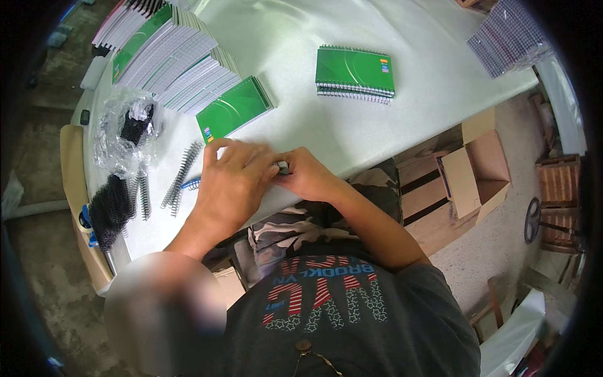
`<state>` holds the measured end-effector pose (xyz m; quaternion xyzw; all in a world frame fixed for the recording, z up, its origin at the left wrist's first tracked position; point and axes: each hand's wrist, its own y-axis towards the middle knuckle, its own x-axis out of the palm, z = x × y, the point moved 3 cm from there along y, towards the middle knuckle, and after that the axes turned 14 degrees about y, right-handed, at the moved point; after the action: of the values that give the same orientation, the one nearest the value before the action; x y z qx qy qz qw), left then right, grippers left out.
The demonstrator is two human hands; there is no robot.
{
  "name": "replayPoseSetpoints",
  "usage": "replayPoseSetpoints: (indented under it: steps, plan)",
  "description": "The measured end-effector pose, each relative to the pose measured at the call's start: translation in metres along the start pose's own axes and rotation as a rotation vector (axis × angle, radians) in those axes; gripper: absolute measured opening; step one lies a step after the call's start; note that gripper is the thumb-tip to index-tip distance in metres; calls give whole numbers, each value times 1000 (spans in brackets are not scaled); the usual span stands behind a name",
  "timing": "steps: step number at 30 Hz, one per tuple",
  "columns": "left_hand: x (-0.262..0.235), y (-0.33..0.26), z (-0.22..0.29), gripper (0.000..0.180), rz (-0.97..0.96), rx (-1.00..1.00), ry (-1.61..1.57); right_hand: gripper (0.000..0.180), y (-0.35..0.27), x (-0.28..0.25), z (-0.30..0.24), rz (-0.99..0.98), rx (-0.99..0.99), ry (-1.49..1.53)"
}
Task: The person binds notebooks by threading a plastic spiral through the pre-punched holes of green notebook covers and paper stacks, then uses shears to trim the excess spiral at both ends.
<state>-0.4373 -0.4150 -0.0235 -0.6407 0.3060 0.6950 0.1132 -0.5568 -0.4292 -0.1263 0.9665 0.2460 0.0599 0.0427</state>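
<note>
Small dark part: pinched between left hand and right hand, both closed on it, above worktop. Likely light, stiff; fingertip grip suits. Black spiral coils nearby.

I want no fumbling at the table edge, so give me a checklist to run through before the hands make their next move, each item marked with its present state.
1. Both hands together at the near table edge: ok. The left hand and right hand meet there.
2. Small dark piece pinched between the fingers: ok, though what it is cannot be told.
3. Green notebook close by: ok, it lies just beyond the left hand.
4. Loose black spiral coils available: ok, lying left of the left hand.
5. Finished bound stack kept apart: ok, it sits farther up the table.
6. Grip firm enough: cannot tell, the fingers hide it.
</note>
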Motion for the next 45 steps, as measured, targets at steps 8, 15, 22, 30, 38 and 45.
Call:
replayPoseSetpoints:
  steps: [8,15,22,30,38,45]
  plan:
    - [3,4,3,23,-161,98,57,25,-1,-3,-3,-53,93,-21]
    - [5,7,7,23,-106,-92,-96,23,-3,4,17,-10,7,370]
    - [5,1,8,17,-75,27,-43,17,-2,0,7,-8,39,1]
    - [11,-10,12,18,41,16,113,15,-2,4,0,-39,71,-52]
    - [-7,-45,-45,62,-171,-285,203,41,-27,-42,-23,109,-403,-266]
    - [52,-106,-32,65,-328,-410,436,43,-57,-43,-12,-169,-395,-808]
